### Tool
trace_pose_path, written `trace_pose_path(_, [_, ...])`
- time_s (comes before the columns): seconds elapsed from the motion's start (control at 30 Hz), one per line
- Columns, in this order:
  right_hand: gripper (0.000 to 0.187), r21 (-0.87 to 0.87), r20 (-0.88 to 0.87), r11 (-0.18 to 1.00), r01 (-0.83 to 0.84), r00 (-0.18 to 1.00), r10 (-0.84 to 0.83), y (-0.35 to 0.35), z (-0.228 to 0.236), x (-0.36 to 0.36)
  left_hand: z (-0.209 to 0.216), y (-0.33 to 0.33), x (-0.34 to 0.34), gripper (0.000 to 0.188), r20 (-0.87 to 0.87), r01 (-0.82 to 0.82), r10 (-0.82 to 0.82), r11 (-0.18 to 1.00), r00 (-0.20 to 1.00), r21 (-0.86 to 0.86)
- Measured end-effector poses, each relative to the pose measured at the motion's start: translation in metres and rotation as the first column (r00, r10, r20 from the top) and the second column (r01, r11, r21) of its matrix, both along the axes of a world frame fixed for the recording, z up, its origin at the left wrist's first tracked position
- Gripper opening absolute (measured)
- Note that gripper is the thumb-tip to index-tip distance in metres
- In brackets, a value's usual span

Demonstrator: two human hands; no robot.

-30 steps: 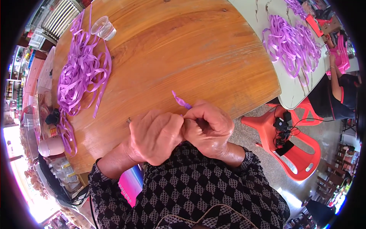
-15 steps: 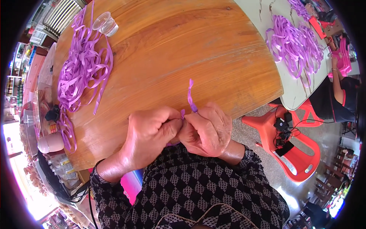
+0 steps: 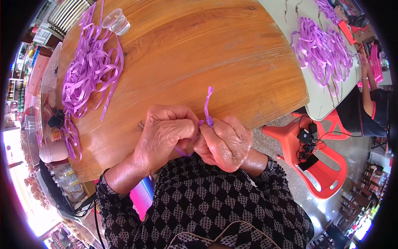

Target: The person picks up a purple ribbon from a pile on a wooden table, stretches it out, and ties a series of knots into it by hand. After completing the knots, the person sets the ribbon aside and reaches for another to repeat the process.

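Close together at the near edge of the wooden table, my left hand [image 3: 168, 130] and my right hand [image 3: 226, 143] both grip one purple ribbon [image 3: 207, 108]. Its knotted, twisted end sticks up past my right thumb and forefinger. Between the hands a short piece runs from one pinch to the other, and another stretch hangs below my left fingers. The left fingers are curled in, with their tips partly hidden. A large heap of loose purple ribbon [image 3: 89, 72] lies on the table's left side, out of reach of either hand.
A clear plastic cup [image 3: 117, 21] stands beside the heap on the wooden table [image 3: 195, 54]. More purple ribbon [image 3: 321, 52] lies on a pale table [image 3: 304, 93] at right. A red plastic stool [image 3: 323, 166] carries black cables. Another person's arm [image 3: 367, 89] shows at far right.
My left hand has turned and its fingers have shifted slightly upward at the ribbon. The ribbon's upright end leans a little more to the right, and a lower stretch now shows.
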State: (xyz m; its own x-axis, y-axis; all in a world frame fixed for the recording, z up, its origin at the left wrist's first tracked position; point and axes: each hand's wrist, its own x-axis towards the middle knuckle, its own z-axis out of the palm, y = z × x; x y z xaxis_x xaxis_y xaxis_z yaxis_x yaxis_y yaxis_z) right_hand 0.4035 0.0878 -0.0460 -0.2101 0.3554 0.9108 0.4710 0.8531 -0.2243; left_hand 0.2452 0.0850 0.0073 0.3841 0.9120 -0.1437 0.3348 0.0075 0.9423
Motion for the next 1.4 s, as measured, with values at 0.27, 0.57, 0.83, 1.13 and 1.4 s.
trace_pose_path(0.27, [0.021, -0.217, -0.180, 0.967, -0.133, 0.979, 0.095, -0.001, 0.001, -0.002, -0.007, -0.001, 0.003, 0.017, -0.186, 0.158, -0.075, 0.861, 0.980, 0.484])
trace_pose_path(0.57, [0.020, -0.467, -0.401, 0.812, -0.351, 0.902, 0.159, -0.006, 0.011, -0.003, -0.005, -0.006, 0.005, 0.013, -0.009, 0.002, 0.000, 0.959, 1.000, 0.283])
trace_pose_path(0.83, [0.023, -0.417, -0.313, 0.847, -0.330, 0.927, 0.207, -0.001, 0.009, 0.005, 0.020, 0.004, 0.005, 0.010, 0.100, -0.179, 0.233, 0.907, 0.967, -0.382])
trace_pose_path(1.13, [0.027, -0.337, -0.088, 0.881, -0.333, 0.942, 0.323, 0.001, 0.016, 0.014, 0.024, 0.010, 0.000, 0.016, 0.015, 0.012, -0.008, 0.958, 1.000, -0.287])
trace_pose_path(1.4, [0.023, -0.311, -0.067, 0.910, -0.274, 0.962, 0.266, 0.000, 0.013, 0.012, 0.020, 0.011, 0.007, 0.017, 0.016, 0.062, -0.060, 0.972, 0.998, -0.226])
